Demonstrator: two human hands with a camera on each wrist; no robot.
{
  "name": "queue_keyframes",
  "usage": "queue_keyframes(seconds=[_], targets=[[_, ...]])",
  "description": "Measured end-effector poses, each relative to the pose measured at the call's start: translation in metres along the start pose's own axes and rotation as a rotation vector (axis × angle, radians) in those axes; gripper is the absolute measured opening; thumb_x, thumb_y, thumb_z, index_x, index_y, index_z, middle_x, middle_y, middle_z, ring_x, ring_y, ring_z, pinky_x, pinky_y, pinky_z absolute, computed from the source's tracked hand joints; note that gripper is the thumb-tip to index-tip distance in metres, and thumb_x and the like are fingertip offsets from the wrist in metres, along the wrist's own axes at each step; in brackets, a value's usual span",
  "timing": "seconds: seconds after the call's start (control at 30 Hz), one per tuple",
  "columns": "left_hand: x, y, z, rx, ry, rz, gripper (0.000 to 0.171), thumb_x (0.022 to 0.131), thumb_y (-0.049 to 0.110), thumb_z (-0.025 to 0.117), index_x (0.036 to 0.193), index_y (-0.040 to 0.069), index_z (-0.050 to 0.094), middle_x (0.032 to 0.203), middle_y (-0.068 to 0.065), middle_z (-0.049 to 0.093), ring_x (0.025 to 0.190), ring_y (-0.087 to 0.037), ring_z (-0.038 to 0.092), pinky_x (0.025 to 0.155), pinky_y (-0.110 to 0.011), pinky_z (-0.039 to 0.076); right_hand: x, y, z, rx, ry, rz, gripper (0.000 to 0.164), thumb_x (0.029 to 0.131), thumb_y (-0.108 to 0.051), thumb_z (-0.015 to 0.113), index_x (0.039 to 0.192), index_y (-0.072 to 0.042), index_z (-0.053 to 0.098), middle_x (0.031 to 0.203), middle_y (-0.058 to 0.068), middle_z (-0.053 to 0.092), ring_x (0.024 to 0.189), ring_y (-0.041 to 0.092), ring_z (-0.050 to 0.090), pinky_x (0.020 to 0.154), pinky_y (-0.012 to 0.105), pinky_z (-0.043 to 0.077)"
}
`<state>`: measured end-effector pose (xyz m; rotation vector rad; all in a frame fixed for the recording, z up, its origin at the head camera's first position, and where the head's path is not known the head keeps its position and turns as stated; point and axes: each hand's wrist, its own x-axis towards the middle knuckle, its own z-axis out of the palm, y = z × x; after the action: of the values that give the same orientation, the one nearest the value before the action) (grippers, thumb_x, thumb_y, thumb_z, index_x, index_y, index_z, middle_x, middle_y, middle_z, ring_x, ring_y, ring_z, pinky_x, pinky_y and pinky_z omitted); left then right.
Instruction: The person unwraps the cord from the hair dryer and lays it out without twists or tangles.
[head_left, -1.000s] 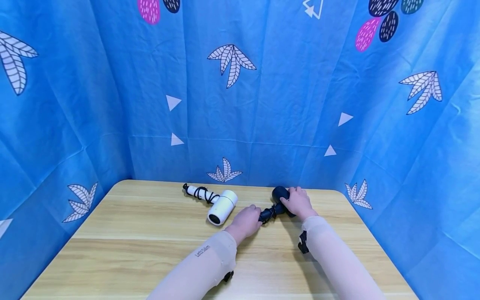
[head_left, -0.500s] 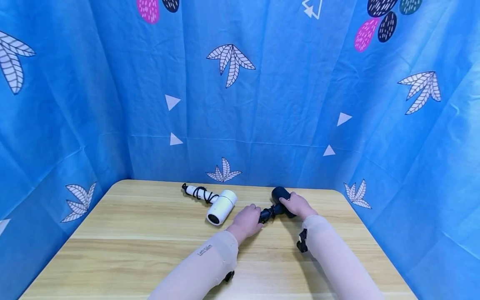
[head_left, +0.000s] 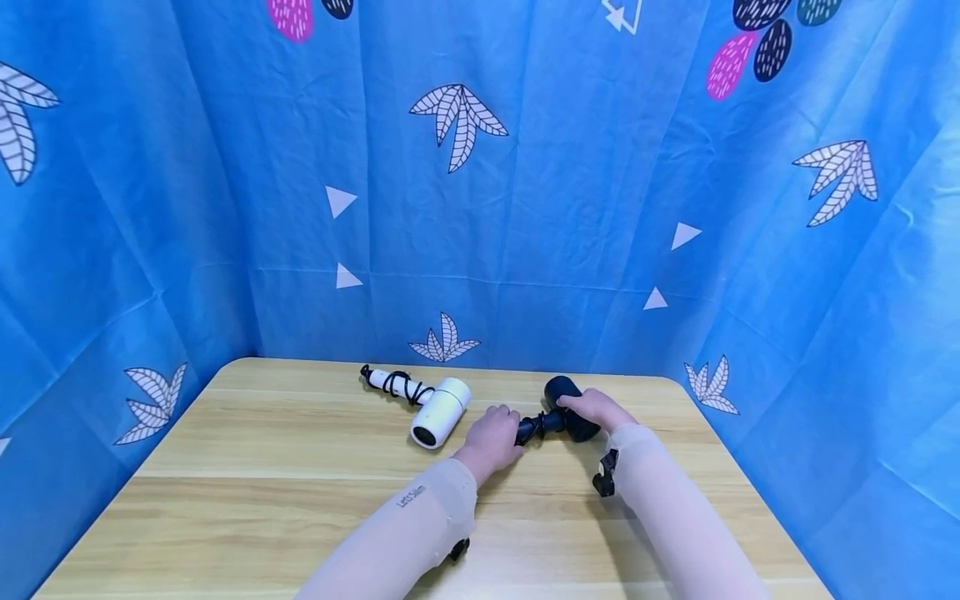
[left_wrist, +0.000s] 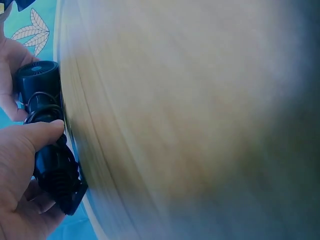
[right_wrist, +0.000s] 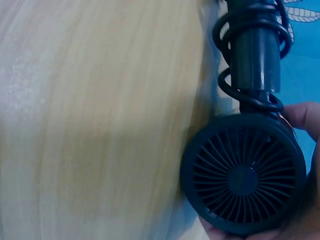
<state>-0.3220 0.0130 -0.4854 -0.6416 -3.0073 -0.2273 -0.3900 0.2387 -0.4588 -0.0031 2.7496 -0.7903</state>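
A black hair dryer point(head_left: 579, 423) lies near the back of the table, right of the middle, its cord wound round the handle. My left hand point(head_left: 491, 437) grips the handle's end; in the left wrist view the thumb lies across the handle point(left_wrist: 52, 167) and the fingers curl beneath. My right hand point(head_left: 596, 407) holds the dryer's barrel from the right. The right wrist view shows the round slatted air grille point(right_wrist: 242, 180), with right-hand fingers round its far side. To the left of my left hand lies a white hair dryer point(head_left: 442, 412), cord wrapped on its handle, untouched.
The light wooden table point(head_left: 300, 517) has rounded back corners. A blue patterned curtain point(head_left: 480, 208) hangs behind it and along both sides. Dark straps or mounts point(head_left: 605, 473) sit under the sleeved wrists.
The black hair dryer's barrel has turned slightly, swinging a little right and nearer with my right hand. My left hand stays on the handle. The white hair dryer keeps its place.
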Motion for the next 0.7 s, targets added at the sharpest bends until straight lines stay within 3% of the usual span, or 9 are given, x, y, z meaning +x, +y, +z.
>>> queue_keyframes(seconds=[0.23, 0.43, 0.6, 0.7], targets=[[0.0032, -0.0015, 0.0047, -0.002, 0.014, -0.004, 0.053, 0.086, 0.034, 0.08, 0.128, 0.006, 0.062, 0.115, -0.008, 0.062, 0.107, -0.023, 0.057, 0.092, -0.034, 0.055, -0.0015, 0.0032, 0.0004, 0.127, -0.05, 0.039, 0.09, 0.094, -0.051, 0.058, 0.148, 0.015, 0.029, 0.15, 0.035, 0.034, 0.138, 0.048, 0.036, 0.112, 0.057, 0.035], [0.0026, -0.0012, 0.0059, 0.006, 0.022, 0.0, 0.052, 0.085, 0.033, 0.081, 0.126, 0.006, 0.064, 0.113, -0.007, 0.062, 0.105, -0.023, 0.057, 0.093, -0.033, 0.054, -0.0024, 0.0068, -0.0002, 0.191, -0.048, 0.045, 0.087, 0.091, -0.051, 0.065, 0.143, 0.013, 0.037, 0.146, 0.033, 0.04, 0.134, 0.046, 0.04, 0.111, 0.056, 0.037], [0.0046, -0.0036, 0.0093, -0.007, 0.016, 0.002, 0.055, 0.085, 0.032, 0.081, 0.129, 0.006, 0.062, 0.116, -0.008, 0.062, 0.107, -0.024, 0.057, 0.094, -0.035, 0.054, -0.0064, 0.0081, -0.003, 0.225, -0.071, 0.069, 0.095, 0.089, -0.053, 0.067, 0.148, 0.013, 0.03, 0.15, 0.033, 0.034, 0.138, 0.048, 0.035, 0.114, 0.057, 0.033], [0.0037, -0.006, 0.0065, -0.014, 0.013, 0.011, 0.055, 0.084, 0.031, 0.081, 0.129, 0.006, 0.062, 0.116, -0.008, 0.062, 0.107, -0.024, 0.057, 0.094, -0.034, 0.054, -0.0086, 0.0069, -0.005, 0.227, -0.078, 0.079, 0.094, 0.088, -0.054, 0.067, 0.146, 0.012, 0.034, 0.147, 0.031, 0.039, 0.135, 0.046, 0.039, 0.113, 0.055, 0.035]])
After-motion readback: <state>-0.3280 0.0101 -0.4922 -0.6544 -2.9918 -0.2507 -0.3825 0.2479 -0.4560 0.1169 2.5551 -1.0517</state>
